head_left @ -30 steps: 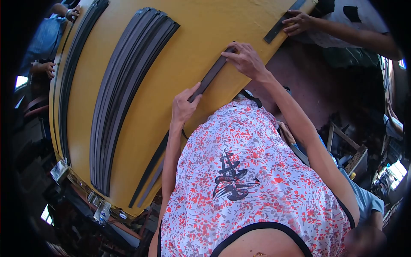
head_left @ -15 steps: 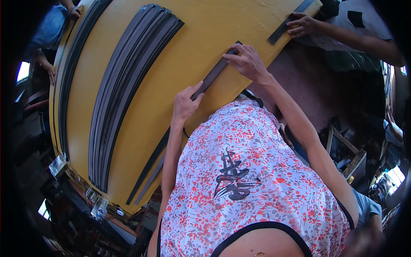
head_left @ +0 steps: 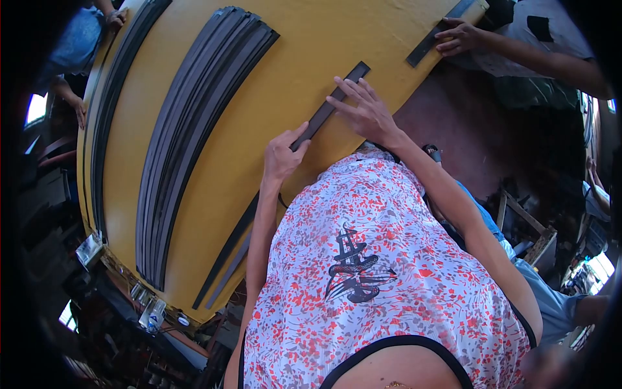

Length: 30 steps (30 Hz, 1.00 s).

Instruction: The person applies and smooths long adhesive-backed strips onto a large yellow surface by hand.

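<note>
A long dark grey strip (head_left: 322,117) lies at a slant near my edge of the yellow table (head_left: 311,58). My left hand (head_left: 284,155) is closed around it, thumb on one side and fingers on the other. Farther up the strip, my right hand (head_left: 368,111) has its fingers spread, with the fingertips over the strip and the far end showing past them. Beyond my left forearm, dark strip lengths (head_left: 223,262) run down to the table's near left corner; the forearm hides part of them.
A thick bundle of dark strips (head_left: 194,129) lies left of my hands, with another stack (head_left: 107,117) farther left. A co-worker's hand (head_left: 457,37) rests on a dark strip (head_left: 424,50) at upper right. Another person's hands (head_left: 76,110) are at the left edge. Small containers (head_left: 152,314) hang along the near edge.
My right hand has let go of its pinch near the strip's far end, slid back toward me and spread its fingers. My left hand stays closed on the strip. Someone in blue shows more at right.
</note>
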### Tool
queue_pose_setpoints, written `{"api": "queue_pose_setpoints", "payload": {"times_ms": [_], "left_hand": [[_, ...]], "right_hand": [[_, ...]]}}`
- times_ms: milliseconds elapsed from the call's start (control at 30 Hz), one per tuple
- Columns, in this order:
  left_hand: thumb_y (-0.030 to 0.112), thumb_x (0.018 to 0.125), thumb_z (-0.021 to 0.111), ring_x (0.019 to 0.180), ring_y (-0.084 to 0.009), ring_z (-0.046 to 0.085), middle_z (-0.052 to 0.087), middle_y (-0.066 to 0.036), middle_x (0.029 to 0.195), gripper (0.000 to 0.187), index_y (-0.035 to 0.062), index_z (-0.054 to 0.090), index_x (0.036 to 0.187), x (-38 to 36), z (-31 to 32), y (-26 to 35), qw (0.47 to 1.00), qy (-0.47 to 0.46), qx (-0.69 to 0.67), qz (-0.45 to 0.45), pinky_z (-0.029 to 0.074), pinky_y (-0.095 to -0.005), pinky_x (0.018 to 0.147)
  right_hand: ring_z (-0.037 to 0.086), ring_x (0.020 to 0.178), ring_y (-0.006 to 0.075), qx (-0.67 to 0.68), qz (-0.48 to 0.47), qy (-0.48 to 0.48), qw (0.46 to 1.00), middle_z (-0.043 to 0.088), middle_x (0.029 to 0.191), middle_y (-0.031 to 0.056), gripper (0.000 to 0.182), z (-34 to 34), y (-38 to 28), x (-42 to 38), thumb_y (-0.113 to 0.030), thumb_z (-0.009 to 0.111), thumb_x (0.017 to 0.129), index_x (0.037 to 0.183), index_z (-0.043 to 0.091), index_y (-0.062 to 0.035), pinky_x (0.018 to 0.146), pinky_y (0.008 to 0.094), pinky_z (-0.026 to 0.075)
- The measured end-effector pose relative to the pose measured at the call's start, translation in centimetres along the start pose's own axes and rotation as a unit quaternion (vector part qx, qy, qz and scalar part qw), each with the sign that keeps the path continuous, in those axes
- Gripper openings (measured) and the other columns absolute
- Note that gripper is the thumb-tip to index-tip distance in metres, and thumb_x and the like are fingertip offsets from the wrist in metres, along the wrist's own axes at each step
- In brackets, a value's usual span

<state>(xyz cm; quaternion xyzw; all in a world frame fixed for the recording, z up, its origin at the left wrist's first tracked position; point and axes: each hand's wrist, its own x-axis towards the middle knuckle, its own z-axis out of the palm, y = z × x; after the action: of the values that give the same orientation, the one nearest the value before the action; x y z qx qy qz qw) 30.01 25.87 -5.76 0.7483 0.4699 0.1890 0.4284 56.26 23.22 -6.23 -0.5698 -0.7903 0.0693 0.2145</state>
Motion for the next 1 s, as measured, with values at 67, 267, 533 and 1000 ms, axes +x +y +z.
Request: {"api": "queue_pose_setpoints", "payload": {"times_ms": [67, 267, 533, 1000], "left_hand": [[0.01, 0.083, 0.076, 0.066, -0.0218, 0.057, 0.064, -0.015, 0.08, 0.045, 0.0078, 0.068, 0.127, 0.1, -0.2, 0.2, 1.0, 0.001, 0.0, 0.002, 0.047, -0.0323, 0.065], [0.011, 0.084, 0.075, 0.065, -0.0193, 0.056, 0.063, -0.013, 0.079, 0.044, 0.0085, 0.068, 0.128, 0.5, -0.6, 0.7, 0.999, -0.022, 0.003, -0.028, 0.047, -0.0316, 0.064], [0.015, 0.084, 0.073, 0.065, -0.0246, 0.06, 0.064, -0.015, 0.079, 0.043, 0.009, 0.069, 0.126, 1.2, -0.5, 0.4, 0.999, -0.02, -0.018, -0.038, 0.048, -0.0341, 0.064], [0.014, 0.084, 0.075, 0.094, -0.0265, 0.071, 0.072, -0.018, 0.109, 0.044, 0.0078, 0.068, 0.127, 1.9, -0.7, -0.1, 0.999, -0.031, -0.001, -0.035, 0.053, -0.0328, 0.083]], "right_hand": [[0.034, 0.146, 0.0352, 0.003, 0.0, -0.027, 1.0, 0.034, 0.16, 0.0123, 0.048, 0.5, -0.5, -0.4, -0.034, 0.067, 0.092, 0.139, 0.058, -0.028, 0.121, 0.0528, 0.022], [0.023, 0.151, 0.0331, -0.001, -0.004, -0.056, 0.998, 0.022, 0.165, 0.0098, 0.061, 1.7, -0.7, -0.9, -0.051, 0.059, 0.094, 0.15, 0.043, -0.0361, 0.122, 0.0595, 0.009], [0.019, 0.153, 0.0325, -0.004, -0.005, -0.072, 0.997, 0.02, 0.166, 0.0075, 0.059, 2.0, 0.3, -0.7, -0.054, 0.051, 0.097, 0.152, 0.039, -0.038, 0.122, 0.0598, 0.006], [0.02, 0.152, 0.034, -0.008, -0.024, -0.103, 0.994, 0.018, 0.167, 0.0079, 0.064, 1.7, 0.1, -0.1, -0.055, 0.05, 0.097, 0.156, 0.033, -0.0345, 0.122, 0.061, 0.007]]}}
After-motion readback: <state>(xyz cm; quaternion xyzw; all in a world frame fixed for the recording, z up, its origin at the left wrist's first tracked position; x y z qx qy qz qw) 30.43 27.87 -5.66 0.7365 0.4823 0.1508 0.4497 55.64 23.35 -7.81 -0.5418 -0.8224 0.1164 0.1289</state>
